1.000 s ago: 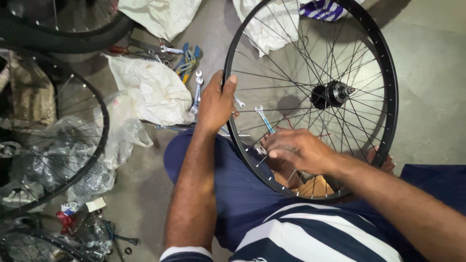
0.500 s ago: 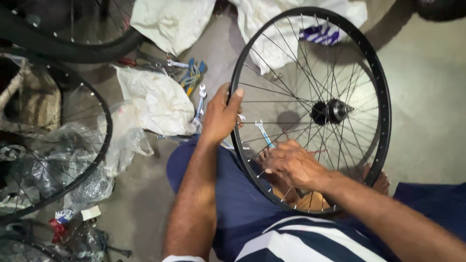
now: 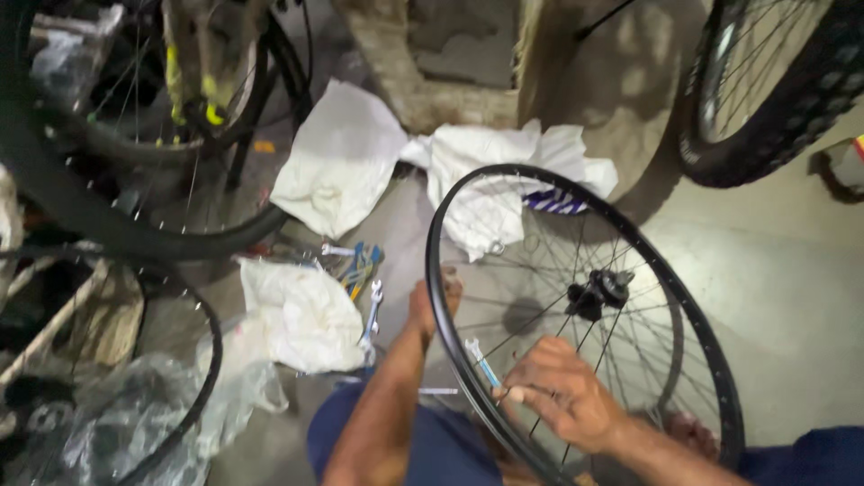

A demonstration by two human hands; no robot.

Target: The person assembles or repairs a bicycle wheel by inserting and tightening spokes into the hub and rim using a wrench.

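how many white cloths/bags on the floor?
3: one white cloth at upper centre, one white bag behind the bare rim, one left of the left hand. More may be hidden.

The left hand [image 3: 430, 304] is stretched out ahead of the body, its forearm running up from the lower middle of the view, bare to the elbow. Its fingers curl over and grip something at arm's length, so mostly the back of the wrist and the knuckles show. The right hand [image 3: 562, 396] sits lower and nearer the body, its forearm coming in from the lower right corner. Its fingers [image 3: 531, 371] are bunched together and bent inward, thumb against fingertips, seemingly pinching something small, though the blur makes that hard to confirm. Both wrists are fairly straight, and the two hands are near each other but apart.
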